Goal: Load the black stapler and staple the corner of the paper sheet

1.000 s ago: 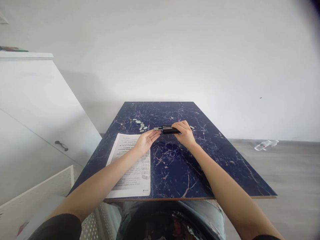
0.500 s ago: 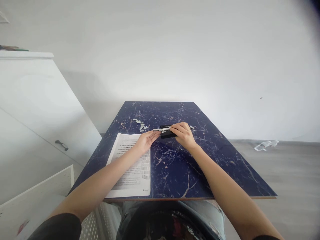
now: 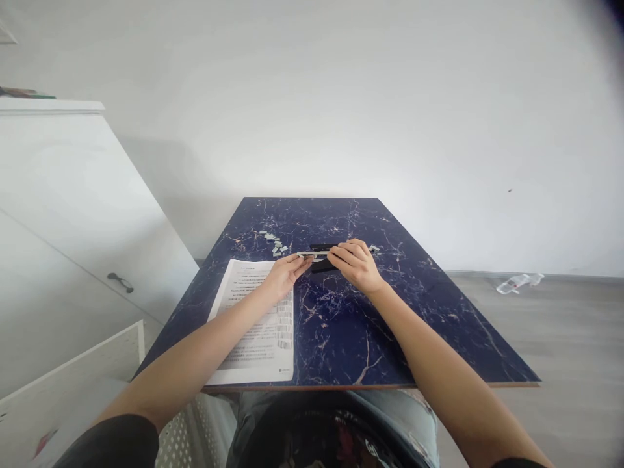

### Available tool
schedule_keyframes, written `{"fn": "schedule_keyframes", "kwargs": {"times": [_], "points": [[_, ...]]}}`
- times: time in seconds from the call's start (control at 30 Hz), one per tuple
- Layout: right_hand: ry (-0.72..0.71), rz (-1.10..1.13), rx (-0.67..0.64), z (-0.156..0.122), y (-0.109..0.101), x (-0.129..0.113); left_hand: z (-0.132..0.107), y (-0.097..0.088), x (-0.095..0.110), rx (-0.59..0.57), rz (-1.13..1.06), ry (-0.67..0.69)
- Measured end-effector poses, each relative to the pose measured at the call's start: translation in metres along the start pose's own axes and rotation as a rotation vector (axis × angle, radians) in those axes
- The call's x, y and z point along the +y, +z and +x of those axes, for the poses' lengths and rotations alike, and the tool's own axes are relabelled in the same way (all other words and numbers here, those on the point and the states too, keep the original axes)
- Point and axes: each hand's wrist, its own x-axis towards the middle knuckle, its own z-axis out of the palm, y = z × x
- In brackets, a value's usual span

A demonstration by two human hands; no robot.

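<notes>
A black stapler [image 3: 322, 265] is held above the table by both hands, its black parts spread apart with a pale metal strip between them. My right hand [image 3: 358, 265] is closed around its right end, fingers on the metal strip and body. My left hand [image 3: 285, 274] has its fingers closed about the left tip of the strip. Whether a staple strip lies inside is too small to tell. Just left of and beyond my left hand lie several small staple strips [image 3: 277, 246]. A printed paper sheet [image 3: 248, 364] lies under my left forearm.
The dark blue marbled table [image 3: 341, 338] has its front edge close to my body. More small pale pieces [image 3: 374, 248] lie beyond my right hand. A white cabinet [image 3: 88, 195] stands at left. On the floor at right lies a clear plastic item [image 3: 519, 283].
My left fingers have curled in around the stapler's left tip from a flatter pose. The right fingers have shifted slightly left along the stapler, and its black parts sit a little farther apart.
</notes>
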Motion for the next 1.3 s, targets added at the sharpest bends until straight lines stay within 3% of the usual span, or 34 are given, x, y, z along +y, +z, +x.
{"fn": "schedule_keyframes", "kwargs": {"times": [0.37,0.63,0.73,0.9,1.03,1.17,1.3], "points": [[-0.022,-0.047,-0.003,0.001,-0.001,-0.001,-0.003,0.005,0.003,0.026,0.005,0.004],[0.049,-0.018,-0.021,0.0,-0.002,0.003,-0.002,0.001,0.0,0.022,0.033,-0.004],[0.143,-0.022,-0.006,-0.001,-0.002,0.007,-0.002,0.001,-0.001,0.042,0.041,-0.016],[0.441,0.004,0.028,-0.004,0.004,0.017,-0.003,0.003,0.002,0.097,0.062,-0.024],[0.639,0.224,-0.092,-0.01,0.014,0.025,-0.005,0.002,0.006,0.134,0.2,0.14],[0.778,0.438,-0.247,-0.014,0.022,0.028,-0.011,0.005,0.01,0.201,0.483,0.363],[0.786,0.507,-0.332,-0.013,0.026,0.022,-0.019,0.011,0.012,0.152,0.643,0.392]]}}
